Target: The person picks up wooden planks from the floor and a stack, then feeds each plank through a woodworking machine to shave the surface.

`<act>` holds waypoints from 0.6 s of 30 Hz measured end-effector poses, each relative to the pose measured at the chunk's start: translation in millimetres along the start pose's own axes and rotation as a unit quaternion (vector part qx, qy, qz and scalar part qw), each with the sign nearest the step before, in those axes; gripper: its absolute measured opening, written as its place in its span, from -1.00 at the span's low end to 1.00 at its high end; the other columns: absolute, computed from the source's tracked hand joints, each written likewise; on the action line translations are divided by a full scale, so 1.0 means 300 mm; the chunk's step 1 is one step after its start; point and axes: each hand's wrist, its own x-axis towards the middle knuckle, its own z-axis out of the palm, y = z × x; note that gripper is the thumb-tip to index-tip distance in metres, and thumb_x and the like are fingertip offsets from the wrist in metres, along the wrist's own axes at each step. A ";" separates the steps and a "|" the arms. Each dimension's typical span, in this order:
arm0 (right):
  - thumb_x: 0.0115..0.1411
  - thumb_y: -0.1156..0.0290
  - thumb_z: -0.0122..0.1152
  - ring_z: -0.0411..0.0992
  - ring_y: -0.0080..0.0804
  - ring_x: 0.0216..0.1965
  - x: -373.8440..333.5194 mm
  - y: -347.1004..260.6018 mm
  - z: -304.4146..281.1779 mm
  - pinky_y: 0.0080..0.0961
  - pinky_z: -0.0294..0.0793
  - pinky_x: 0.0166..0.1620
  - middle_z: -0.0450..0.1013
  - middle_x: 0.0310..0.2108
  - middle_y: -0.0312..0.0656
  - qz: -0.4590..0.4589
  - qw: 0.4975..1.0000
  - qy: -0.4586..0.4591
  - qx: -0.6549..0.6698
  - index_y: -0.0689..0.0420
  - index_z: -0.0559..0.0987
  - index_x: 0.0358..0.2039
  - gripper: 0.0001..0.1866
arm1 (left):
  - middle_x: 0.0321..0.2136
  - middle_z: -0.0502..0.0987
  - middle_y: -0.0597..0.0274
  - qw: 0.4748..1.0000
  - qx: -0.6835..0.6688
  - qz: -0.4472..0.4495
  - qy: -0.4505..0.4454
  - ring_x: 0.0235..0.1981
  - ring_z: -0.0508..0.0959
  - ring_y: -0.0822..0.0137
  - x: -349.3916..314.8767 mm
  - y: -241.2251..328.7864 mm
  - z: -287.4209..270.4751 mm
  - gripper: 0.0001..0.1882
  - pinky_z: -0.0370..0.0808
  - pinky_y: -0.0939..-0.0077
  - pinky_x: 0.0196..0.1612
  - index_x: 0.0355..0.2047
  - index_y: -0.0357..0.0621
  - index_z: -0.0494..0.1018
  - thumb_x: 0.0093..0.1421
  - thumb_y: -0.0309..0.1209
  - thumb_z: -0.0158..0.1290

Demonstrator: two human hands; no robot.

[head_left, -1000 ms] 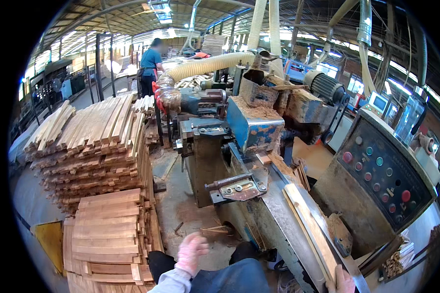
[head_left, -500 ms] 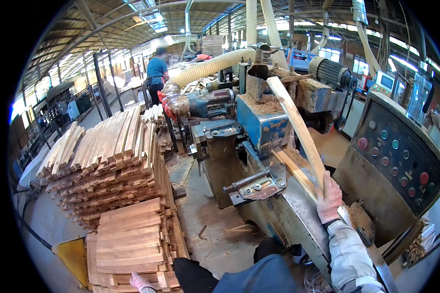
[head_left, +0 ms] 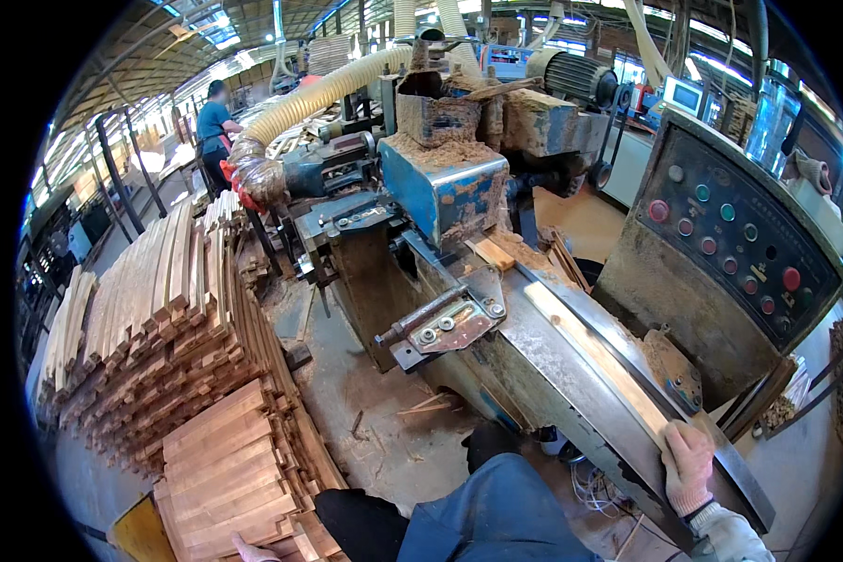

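My right hand (head_left: pixel 688 457), in a pale pinkish work glove, is closed around the near end of a wooden strip (head_left: pixel 598 358). That strip lies lengthwise along the metal bed (head_left: pixel 571 389) of a woodworking machine. Ahead of it, a shorter visible length of wood (head_left: pixel 492 253) pokes out beside the blue machine housing (head_left: pixel 445 192). At the bottom edge my left hand (head_left: pixel 253 551), also gloved, is only partly in view. Its visible finger is stretched out against the lower stack of wooden strips (head_left: pixel 225 459); the rest is cut off.
A taller pile of strips (head_left: pixel 150 300) stands on the left. A metal bracket (head_left: pixel 450 323) juts from the bed's left side. The control panel (head_left: pixel 731 244) rises at right. A ribbed hose (head_left: pixel 318 98) runs behind. Another person (head_left: pixel 214 131) stands at far left.
The strip in my right hand has come down from a raised slant to lie on the bed, and that hand has moved nearer and right. The view has swung right.
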 end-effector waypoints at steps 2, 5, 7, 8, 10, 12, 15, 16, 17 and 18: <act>0.01 0.50 0.30 0.49 0.13 -0.05 0.058 0.014 0.031 -0.04 0.46 0.03 0.54 -0.05 0.01 -0.053 0.996 0.065 -0.031 0.12 0.57 0.01 -0.53 | 0.24 0.46 -0.04 0.999 -0.038 -0.029 0.009 0.19 0.44 -0.02 -0.168 -0.024 0.142 -0.24 0.41 0.04 0.25 0.32 -0.23 0.36 0.34 0.14 0.04; 0.01 0.53 0.30 0.49 0.09 -0.01 0.266 0.017 0.142 -0.09 0.46 0.08 0.54 -0.03 0.00 -0.093 0.991 0.092 0.017 0.12 0.58 0.00 -0.54 | 0.16 0.52 -0.06 0.986 0.117 0.121 0.010 0.12 0.50 -0.01 -0.350 -0.003 0.122 -0.28 0.45 0.08 0.22 0.23 -0.25 0.46 0.35 0.12 0.06; 0.02 0.51 0.31 0.49 0.07 0.01 0.437 -0.034 0.232 -0.10 0.46 0.09 0.54 -0.01 -0.01 -0.119 0.987 0.060 0.093 0.12 0.58 0.01 -0.53 | 0.05 0.59 -0.06 0.990 0.071 0.125 -0.007 0.02 0.57 0.02 -0.392 0.011 0.065 -0.32 0.50 0.13 0.16 0.12 -0.29 0.56 0.35 0.13 0.08; 0.03 0.49 0.31 0.49 0.05 -0.02 0.503 -0.048 0.300 -0.07 0.47 0.05 0.55 -0.02 -0.05 -0.128 0.986 0.073 0.080 0.12 0.58 0.00 -0.56 | -0.04 0.61 0.18 0.989 -0.087 0.096 -0.074 -0.08 0.65 0.16 -0.381 0.020 0.069 -0.53 0.67 0.19 -0.08 0.15 -0.02 0.47 0.28 -0.15 0.16; 0.06 0.45 0.30 0.49 0.05 -0.03 0.559 -0.029 0.350 -0.06 0.46 0.04 0.55 -0.02 -0.08 -0.144 0.983 0.091 0.069 0.12 0.58 0.00 -0.57 | -0.16 0.60 0.27 0.978 -0.080 0.079 -0.178 -0.16 0.64 0.29 -0.581 0.014 0.201 -0.61 0.67 0.31 -0.23 0.06 -0.02 0.47 0.29 -0.16 0.17; 0.08 0.43 0.29 0.49 0.05 -0.03 0.637 -0.073 0.397 -0.06 0.47 0.04 0.55 -0.02 -0.09 -0.153 0.979 0.100 0.094 0.10 0.58 0.02 -0.57 | -0.13 0.59 0.23 0.967 -0.075 0.067 -0.233 -0.19 0.62 0.24 -0.720 0.058 0.306 -0.56 0.64 0.22 -0.17 0.09 -0.11 0.42 0.27 -0.21 0.18; 0.07 0.43 0.41 0.52 0.02 0.00 0.660 -0.200 0.457 -0.11 0.50 0.07 0.59 -0.03 -0.06 -0.118 0.969 0.156 0.153 0.13 0.61 0.07 -0.51 | -0.18 0.58 0.20 0.950 -0.040 0.067 -0.302 -0.20 0.61 0.29 -0.959 0.068 0.541 -0.65 0.62 0.32 -0.13 -0.02 -0.21 0.47 0.31 -0.25 0.18; 0.04 0.44 0.47 0.53 -0.01 0.04 0.642 -0.273 0.430 -0.15 0.52 0.11 0.60 -0.02 -0.06 -0.175 0.950 0.155 0.207 0.12 0.64 0.05 -0.50 | -0.20 0.58 0.20 0.937 -0.048 0.079 -0.337 -0.21 0.61 0.30 -1.030 0.044 0.617 -0.67 0.61 0.35 -0.13 -0.06 -0.23 0.48 0.32 -0.25 0.19; 0.06 0.36 0.48 0.54 -0.02 0.05 0.610 -0.351 0.364 -0.16 0.51 0.15 0.62 -0.02 -0.05 -0.218 0.939 0.081 0.252 0.09 0.66 0.04 -0.52 | -0.22 0.58 0.20 0.929 -0.039 0.073 -0.361 -0.22 0.60 0.32 -1.108 0.017 0.691 -0.67 0.60 0.36 -0.12 -0.08 -0.23 0.49 0.31 -0.23 0.20; 0.07 0.27 0.46 0.52 -0.02 0.06 0.578 -0.429 0.272 -0.13 0.50 0.14 0.59 0.01 -0.04 -0.288 0.927 0.039 0.236 0.08 0.65 0.05 -0.50 | -0.23 0.58 0.21 0.919 -0.030 0.068 -0.386 -0.23 0.59 0.33 -1.198 -0.007 0.763 -0.66 0.60 0.37 -0.12 -0.09 -0.23 0.50 0.31 -0.22 0.22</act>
